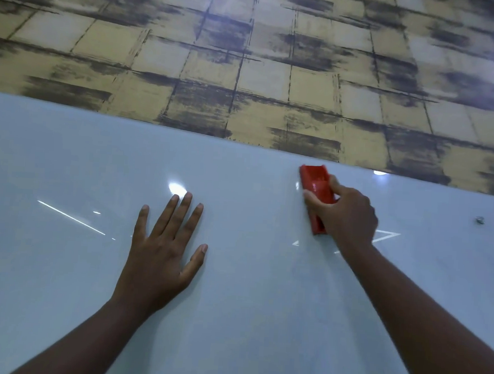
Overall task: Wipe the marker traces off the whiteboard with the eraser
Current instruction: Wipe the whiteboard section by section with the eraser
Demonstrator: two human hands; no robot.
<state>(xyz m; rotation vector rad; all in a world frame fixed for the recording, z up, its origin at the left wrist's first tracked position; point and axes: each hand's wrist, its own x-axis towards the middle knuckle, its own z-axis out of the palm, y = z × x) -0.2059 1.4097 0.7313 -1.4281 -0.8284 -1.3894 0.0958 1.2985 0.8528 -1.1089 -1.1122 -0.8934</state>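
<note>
Red plastic is showing through the fingers of the right hand (pixel 345 213), which is gripping the eraser (pixel 316 195) from above, thumb on its near-left edge and the other fingers curled over the far side. The eraser is lying flat against the whiteboard (pixel 232 316), close under the board's upper edge, where the checked yellow-and-black wall (pixel 248 56) is beginning. The left hand (pixel 163 251) is pressing flat on the board well to the left, fingers straight and spread, holding nothing and seemingly bracing.

The wiping step appears to be under way, with the eraser working the upper right region. No dark marker traces are standing out anywhere; the thin pale lines near the right wrist and to the left of the left hand look like reflected light, though I cannot tell for certain. A small dark speck (pixel 479 220) is sitting far right on the board.

The next move is probably calling for a firm, flat sweep downward or sideways, keeping the felt face fully against the glossy surface.
</note>
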